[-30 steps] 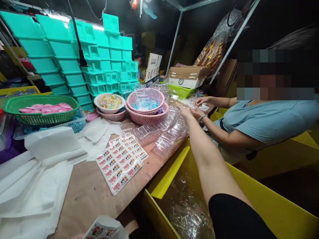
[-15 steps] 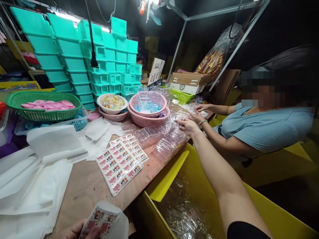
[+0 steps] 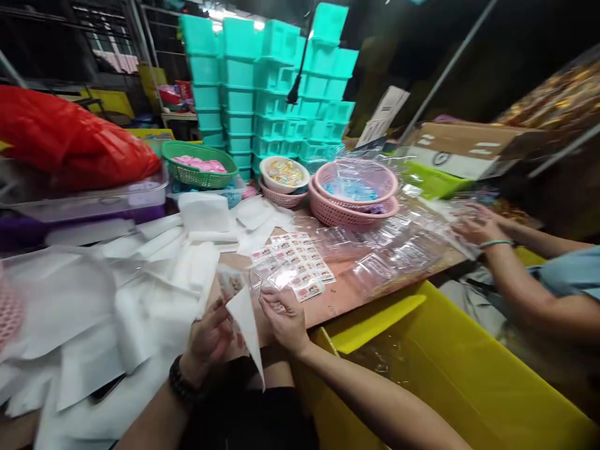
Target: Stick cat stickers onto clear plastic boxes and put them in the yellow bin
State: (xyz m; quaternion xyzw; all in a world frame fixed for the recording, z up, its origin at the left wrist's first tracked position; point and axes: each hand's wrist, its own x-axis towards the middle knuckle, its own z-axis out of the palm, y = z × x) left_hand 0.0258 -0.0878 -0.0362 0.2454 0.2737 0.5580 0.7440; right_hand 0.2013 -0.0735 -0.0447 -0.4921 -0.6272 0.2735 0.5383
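Observation:
My left hand (image 3: 206, 342), with a dark bead bracelet at the wrist, is closed on a sticker sheet (image 3: 248, 325) printed in red and brown, its white side bent over towards me. Close beside it, my right hand (image 3: 288, 326) pinches a clear plastic case (image 3: 270, 274) by its near edge. The case is held over the table's front part, near the sheet's upper end; whether the two touch I cannot tell. Behind my hands lie more printed sticker sheets (image 3: 307, 262). Further right, several clear plastic cases (image 3: 375, 269) are spread on the table.
White backing papers (image 3: 159, 312) cover the left side. Pink baskets (image 3: 328, 215), a white bowl (image 3: 269, 169) and a green basket (image 3: 187, 175) stand behind, before stacked turquoise bins (image 3: 276, 94). A yellow bin (image 3: 450, 375) sits at lower right. A co-worker's hands (image 3: 478, 225) work at right.
My right hand has come back from the clear cases at right with one in its fingers. The left hand has risen with the sticker sheet. The view has turned left.

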